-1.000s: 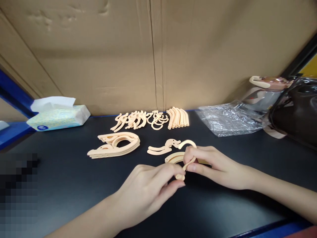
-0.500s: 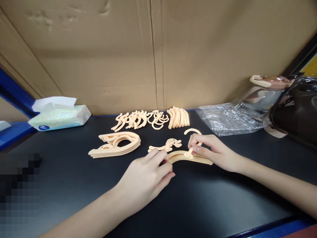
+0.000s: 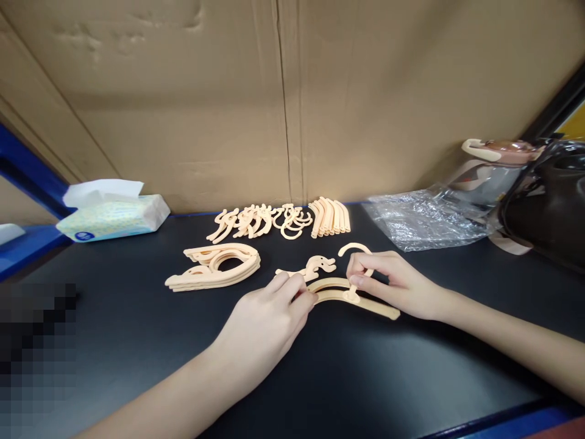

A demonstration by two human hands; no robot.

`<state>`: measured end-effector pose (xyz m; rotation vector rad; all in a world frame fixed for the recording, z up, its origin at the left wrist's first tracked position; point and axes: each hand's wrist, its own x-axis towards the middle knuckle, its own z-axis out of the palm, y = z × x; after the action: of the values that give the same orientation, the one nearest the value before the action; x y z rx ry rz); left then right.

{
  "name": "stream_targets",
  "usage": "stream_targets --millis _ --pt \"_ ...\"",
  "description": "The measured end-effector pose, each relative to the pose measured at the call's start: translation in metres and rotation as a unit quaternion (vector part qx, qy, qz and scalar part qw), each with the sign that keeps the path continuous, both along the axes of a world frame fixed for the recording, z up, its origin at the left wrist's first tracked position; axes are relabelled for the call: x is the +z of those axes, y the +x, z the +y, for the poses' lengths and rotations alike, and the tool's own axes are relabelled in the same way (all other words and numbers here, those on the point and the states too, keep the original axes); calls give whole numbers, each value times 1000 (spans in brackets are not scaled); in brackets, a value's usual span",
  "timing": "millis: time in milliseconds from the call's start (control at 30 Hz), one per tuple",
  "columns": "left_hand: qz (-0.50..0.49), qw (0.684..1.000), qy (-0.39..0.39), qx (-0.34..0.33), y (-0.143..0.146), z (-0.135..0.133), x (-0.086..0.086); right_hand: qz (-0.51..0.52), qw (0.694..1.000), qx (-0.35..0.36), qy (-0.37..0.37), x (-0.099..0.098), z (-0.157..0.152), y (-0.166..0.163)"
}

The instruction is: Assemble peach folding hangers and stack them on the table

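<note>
Fingers of my left hand (image 3: 269, 320) pinch the left end of a beige curved hanger arm (image 3: 375, 306), which lies low over the black table. Between the thumb and fingers of my right hand (image 3: 388, 277) is a beige hanger hook (image 3: 354, 246); its round base sits against the hanger arm's curve. The two hanger arm strips join near my left fingertips, with a gap between them. Just behind my left hand lies a dog-shaped beige piece (image 3: 320, 266), partly hidden by my fingers. Farther left rests a stack of folded beige hangers (image 3: 214, 281).
Along the back lie several curved pieces (image 3: 256, 219), loose hooks (image 3: 291, 225) and a row of straight-ended arms (image 3: 329, 217). A tissue pack (image 3: 114, 216) is at the left. Clear plastic wrap (image 3: 425, 219), a bottle (image 3: 496, 171) and a dark bag (image 3: 543, 207) stand right.
The hanger arm's right end has swung down toward me, opening a gap between the strips. The hook has tilted more upright in my right hand. My left fingers have closed in.
</note>
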<state>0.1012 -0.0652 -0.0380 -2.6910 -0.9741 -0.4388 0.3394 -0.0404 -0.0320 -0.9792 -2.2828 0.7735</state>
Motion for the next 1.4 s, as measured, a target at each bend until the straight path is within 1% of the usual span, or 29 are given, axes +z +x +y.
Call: stream_targets --millis 167,300,433,533,767,900,1100,1400 --pt "7 999 -38 18 -1 -1 4 5 1000 -4 8 0 0 0" --pt "1 998 -57 16 -2 -2 6 12 1000 -1 13 0 -1 0" --pt "-16 998 -66 -16 0 -5 4 25 999 -5 38 2 -1 -1" --pt "-14 996 -74 -37 3 -9 3 29 999 -8 41 2 -1 -2" --pt "22 987 -151 -51 7 -11 5 34 998 17 43 2 -3 -3" --pt "29 982 -185 -40 7 -10 6 34 999 35 25 3 -5 -3" --pt "38 978 -203 -32 7 -11 9 10 999 43 -4 4 -6 -2" --pt "17 969 -245 -6 5 -13 14 10 999 32 12 3 -3 -1"
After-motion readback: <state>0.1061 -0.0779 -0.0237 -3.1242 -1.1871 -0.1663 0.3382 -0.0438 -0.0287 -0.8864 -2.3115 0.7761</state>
